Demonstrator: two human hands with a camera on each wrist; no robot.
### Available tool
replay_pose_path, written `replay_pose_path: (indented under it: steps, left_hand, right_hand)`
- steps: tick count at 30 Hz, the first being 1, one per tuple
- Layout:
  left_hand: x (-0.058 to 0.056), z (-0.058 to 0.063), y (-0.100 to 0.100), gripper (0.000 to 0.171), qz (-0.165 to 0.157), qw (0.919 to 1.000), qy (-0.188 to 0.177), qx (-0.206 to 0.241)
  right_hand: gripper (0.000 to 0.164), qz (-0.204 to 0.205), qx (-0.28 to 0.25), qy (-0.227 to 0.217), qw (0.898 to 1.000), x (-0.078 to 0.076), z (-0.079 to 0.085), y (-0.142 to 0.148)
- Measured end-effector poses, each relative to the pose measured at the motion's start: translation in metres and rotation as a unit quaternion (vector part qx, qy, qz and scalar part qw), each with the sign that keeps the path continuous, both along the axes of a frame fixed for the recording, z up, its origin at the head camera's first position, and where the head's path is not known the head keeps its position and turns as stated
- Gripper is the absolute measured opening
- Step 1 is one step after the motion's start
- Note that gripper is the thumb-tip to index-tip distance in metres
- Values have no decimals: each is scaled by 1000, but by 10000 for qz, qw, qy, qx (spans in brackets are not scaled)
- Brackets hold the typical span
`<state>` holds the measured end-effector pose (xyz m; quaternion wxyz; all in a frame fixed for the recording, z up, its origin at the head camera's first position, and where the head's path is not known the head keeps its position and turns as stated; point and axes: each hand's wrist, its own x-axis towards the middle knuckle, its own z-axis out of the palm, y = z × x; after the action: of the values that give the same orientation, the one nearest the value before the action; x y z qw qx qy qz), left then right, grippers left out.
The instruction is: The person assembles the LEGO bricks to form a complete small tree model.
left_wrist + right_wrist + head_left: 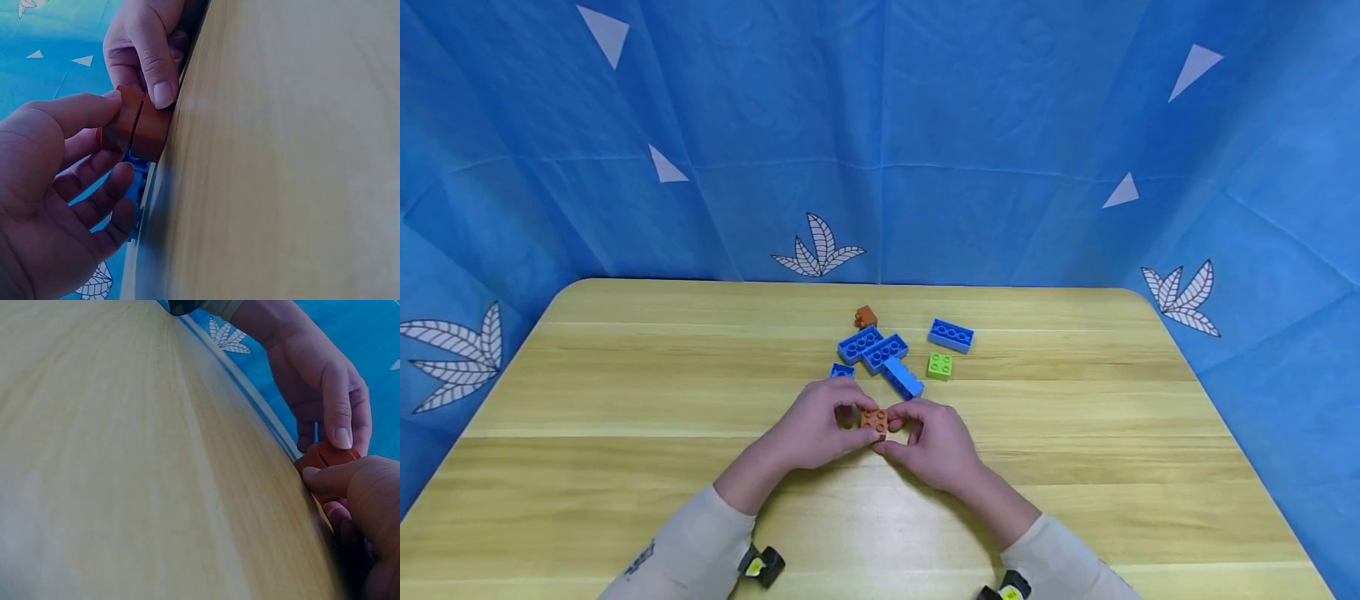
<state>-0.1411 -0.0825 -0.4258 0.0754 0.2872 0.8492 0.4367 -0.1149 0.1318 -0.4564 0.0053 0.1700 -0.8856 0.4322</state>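
Observation:
Two orange-brown toy building bricks [875,422], one on top of the other, are between my hands over the table. A thin seam shows between them in the left wrist view. My left hand [815,427] pinches the upper brick [128,115] between thumb and fingers. With thumb and fingers my right hand [934,443] pinches the lower brick [152,131], close to the tabletop. Whether the studs are fully pressed together I cannot tell. Just behind the left hand lies a small blue brick [842,371], partly hidden by it.
Beyond the hands lie several long blue bricks [902,378], with another blue brick [951,335] farther right. A green brick [939,366] sits near them, and a brown brick [866,317] lies farthest back. The wooden table [1075,458] ends at a blue curtain [962,125].

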Motion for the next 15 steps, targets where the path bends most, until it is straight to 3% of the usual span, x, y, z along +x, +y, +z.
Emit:
replay_pose_path:
  steps: [10, 15]
  left_hand:
    - [-4, -5, 1, 22, -66, 9998, -136, 161]
    - [-8, -4, -7, 34, -91, 9994, -189, 279]
  right_hand:
    - [30, -45, 39, -72, 10000, 0, 1, 2]
    - [30, 6, -22, -19, 10000, 0, 0, 1]
